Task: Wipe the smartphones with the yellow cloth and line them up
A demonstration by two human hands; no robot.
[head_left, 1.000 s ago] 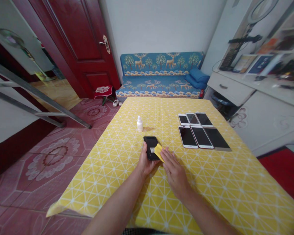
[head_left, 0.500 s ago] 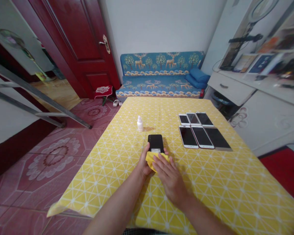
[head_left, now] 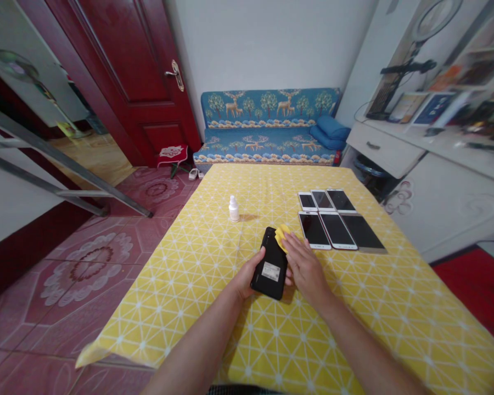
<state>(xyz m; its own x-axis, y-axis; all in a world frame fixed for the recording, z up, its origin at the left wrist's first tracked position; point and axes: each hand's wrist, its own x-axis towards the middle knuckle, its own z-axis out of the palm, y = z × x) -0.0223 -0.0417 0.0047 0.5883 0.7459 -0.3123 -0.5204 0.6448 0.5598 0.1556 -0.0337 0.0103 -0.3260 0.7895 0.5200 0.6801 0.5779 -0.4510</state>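
A black smartphone (head_left: 276, 257), its back with a pale label facing up, is tilted in my left hand (head_left: 249, 273). The thumb lies along its left edge and fingertips show at the right edge. My right hand (head_left: 307, 269) presses a yellow cloth (head_left: 281, 235) against the phone's upper right edge, fingers together over it. Beyond the phone, a small white bottle (head_left: 234, 209) stands upright on the table. To the right lie several other phones (head_left: 314, 230) in two rows, screens up.
A yellow patterned cloth covers the table (head_left: 181, 274). A blue sofa (head_left: 263, 144) is at its far end. A white cabinet (head_left: 428, 186) stands at the right, and a metal ladder-like frame (head_left: 86, 173) leans at the left.
The cloth and my right hand have moved from the phone's lower end to its upper right edge. The phone has turned, exposing its label and lower back.
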